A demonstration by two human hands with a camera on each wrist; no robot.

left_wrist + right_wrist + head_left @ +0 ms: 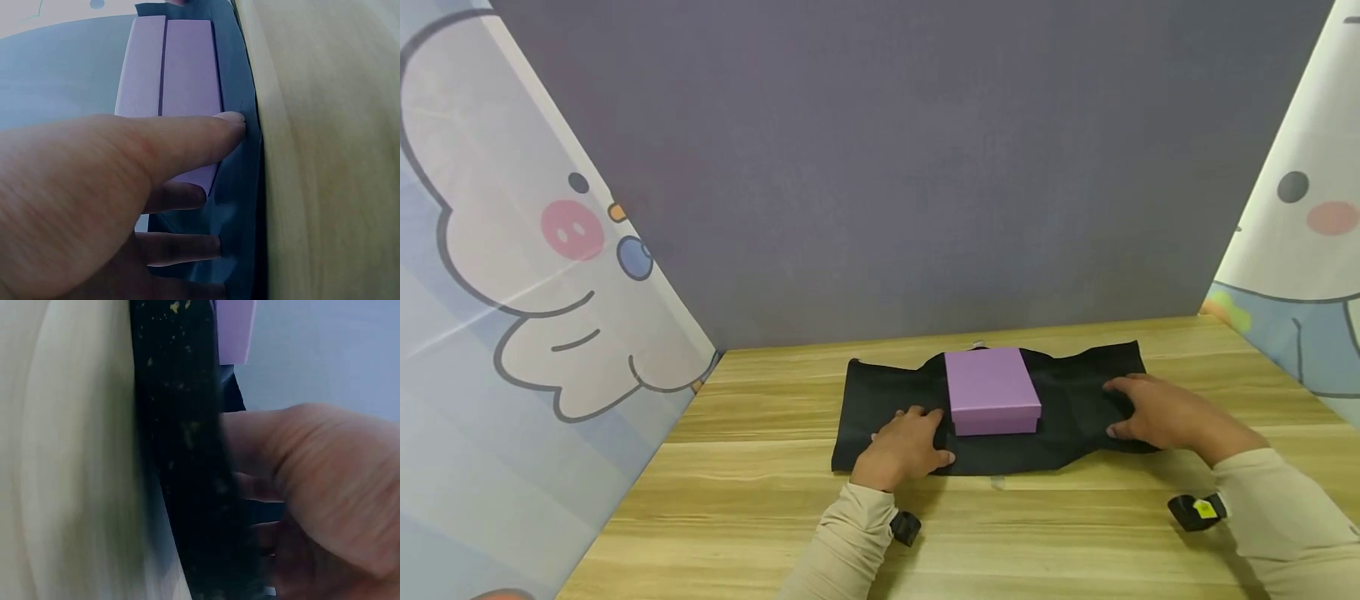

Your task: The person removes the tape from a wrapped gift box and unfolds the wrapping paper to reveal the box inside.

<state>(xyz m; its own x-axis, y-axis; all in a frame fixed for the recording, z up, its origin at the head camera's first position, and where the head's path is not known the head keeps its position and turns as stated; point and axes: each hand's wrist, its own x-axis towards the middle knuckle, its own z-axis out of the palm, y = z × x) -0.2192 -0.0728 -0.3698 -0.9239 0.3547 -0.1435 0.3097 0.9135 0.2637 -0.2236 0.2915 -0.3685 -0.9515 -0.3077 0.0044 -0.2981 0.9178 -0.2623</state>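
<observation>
A purple lidded box (992,383) sits on a long strip of black cloth (887,400) laid across the wooden table. My left hand (898,450) rests on the cloth just left of the box, fingers spread. In the left wrist view, its thumb (206,137) reaches across in front of the box's side. At the cloth's right end is my right hand (1165,412), thumb and forefinger apart over the black fabric. In the right wrist view, a blurred, flecked dark strip of cloth (181,425) hides that thumb's tip.
The wooden table (737,517) extends in front and to both sides. A grey panel (887,167) stands behind it. Printed cartoon sheets (482,250) flank the left and right. A small black device (1195,512) is on the right wrist.
</observation>
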